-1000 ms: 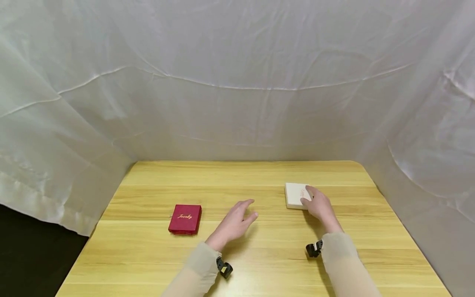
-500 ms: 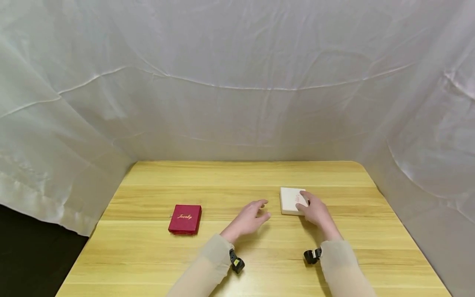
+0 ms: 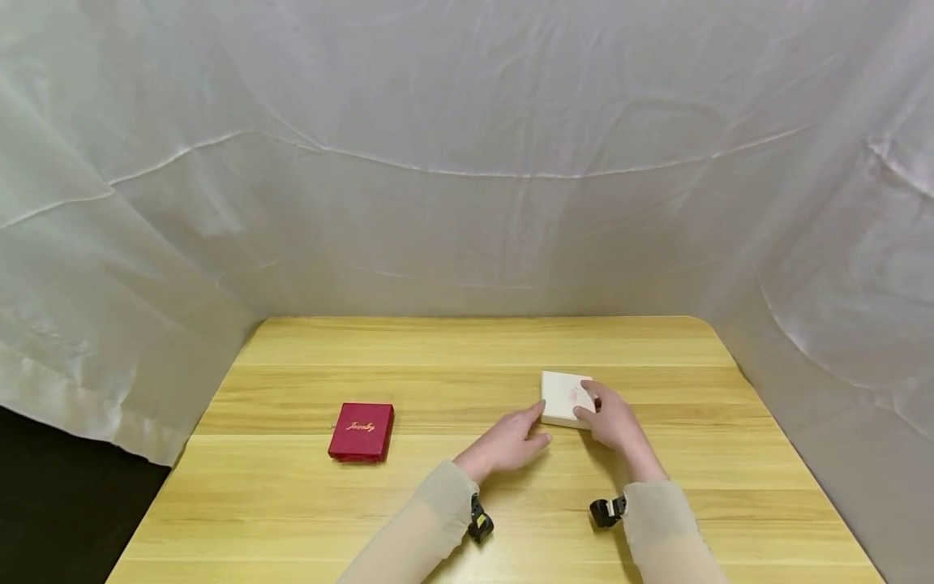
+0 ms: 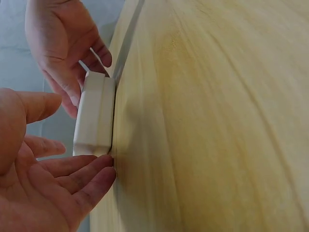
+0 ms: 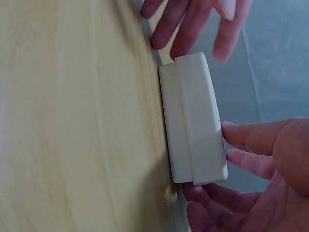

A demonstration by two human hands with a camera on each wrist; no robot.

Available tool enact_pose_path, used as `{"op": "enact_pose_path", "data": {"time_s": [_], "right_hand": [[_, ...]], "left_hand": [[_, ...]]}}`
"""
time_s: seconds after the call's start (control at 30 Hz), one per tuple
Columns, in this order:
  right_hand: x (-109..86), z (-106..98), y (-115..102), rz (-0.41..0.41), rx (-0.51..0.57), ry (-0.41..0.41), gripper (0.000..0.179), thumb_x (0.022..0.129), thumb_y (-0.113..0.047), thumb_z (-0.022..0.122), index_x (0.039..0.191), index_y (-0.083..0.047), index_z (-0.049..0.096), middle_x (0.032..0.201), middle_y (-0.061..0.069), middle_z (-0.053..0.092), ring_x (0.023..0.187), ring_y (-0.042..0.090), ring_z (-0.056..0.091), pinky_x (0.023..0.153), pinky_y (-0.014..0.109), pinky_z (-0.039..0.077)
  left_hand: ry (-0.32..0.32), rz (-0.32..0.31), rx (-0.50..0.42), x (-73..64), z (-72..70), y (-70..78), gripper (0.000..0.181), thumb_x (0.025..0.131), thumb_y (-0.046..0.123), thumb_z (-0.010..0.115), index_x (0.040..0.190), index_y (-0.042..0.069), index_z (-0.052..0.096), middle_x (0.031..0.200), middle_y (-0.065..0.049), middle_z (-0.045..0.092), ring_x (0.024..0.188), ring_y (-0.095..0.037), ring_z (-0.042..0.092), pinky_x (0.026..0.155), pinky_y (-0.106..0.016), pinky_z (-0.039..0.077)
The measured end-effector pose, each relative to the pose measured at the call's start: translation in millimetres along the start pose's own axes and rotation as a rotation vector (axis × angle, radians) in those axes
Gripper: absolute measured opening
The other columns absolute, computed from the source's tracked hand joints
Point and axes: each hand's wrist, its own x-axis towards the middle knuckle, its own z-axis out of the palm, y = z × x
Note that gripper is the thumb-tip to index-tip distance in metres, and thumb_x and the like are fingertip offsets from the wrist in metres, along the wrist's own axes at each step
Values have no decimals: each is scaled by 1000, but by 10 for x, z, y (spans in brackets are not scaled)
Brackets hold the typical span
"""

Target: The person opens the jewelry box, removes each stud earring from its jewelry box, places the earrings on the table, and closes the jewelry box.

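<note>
A small white lidded box [image 3: 560, 396] with pink lettering lies flat on the table, right of the middle. My right hand [image 3: 613, 418] grips its right side, with thumb [image 5: 248, 134] and a finger on the lid and other fingers against the side. My left hand [image 3: 507, 442] is at the box's left edge, fingers extended; its fingertips [image 4: 99, 179] touch or nearly touch the side near the table. In the right wrist view, a seam runs between the box's lid [image 5: 202, 118] and its base. Farther left lies a dark red box [image 3: 361, 430] with gold "Jewelry" lettering.
The wooden table [image 3: 438, 357] is enclosed at the back and sides by pale hanging cloth [image 3: 467, 227]. A dark area [image 3: 66, 503] lies beyond the table's left edge. Each wrist wears a small black camera.
My right hand has shifted the white box left and slightly nearer. My left hand has moved right to meet the box's left edge. The red box stays put.
</note>
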Motion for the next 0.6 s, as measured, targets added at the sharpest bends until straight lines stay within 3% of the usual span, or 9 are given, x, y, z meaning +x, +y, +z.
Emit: {"op": "enact_pose_path", "data": {"time_s": [0.17, 0.4, 0.6], "right_hand": [[-27, 40, -32, -14, -14, 6, 58, 97, -18, 61, 147, 0, 39, 127, 34, 52, 105, 38, 56, 87, 53, 48], [-54, 75, -75, 4, 33, 0, 57, 96, -15, 63, 146, 1, 40, 116, 29, 57, 81, 25, 60, 64, 35, 52], [-74, 122, -150, 16, 104, 0, 58, 94, -13, 65, 146, -1, 41, 113, 26, 58, 71, 20, 58, 59, 30, 50]], "left_hand": [[-5, -2, -12, 4, -1, 16, 65, 101, 27, 55, 153, 1, 28, 151, -16, 39, 137, -26, 39, 112, -35, 30], [54, -24, -36, -16, -18, -5, 65, 97, 25, 62, 150, 0, 34, 137, -17, 53, 124, -26, 53, 104, -37, 41], [126, -42, -168, -37, -97, -41, 60, 93, 15, 66, 146, 0, 41, 125, -13, 59, 105, -18, 61, 89, -26, 50]]}}
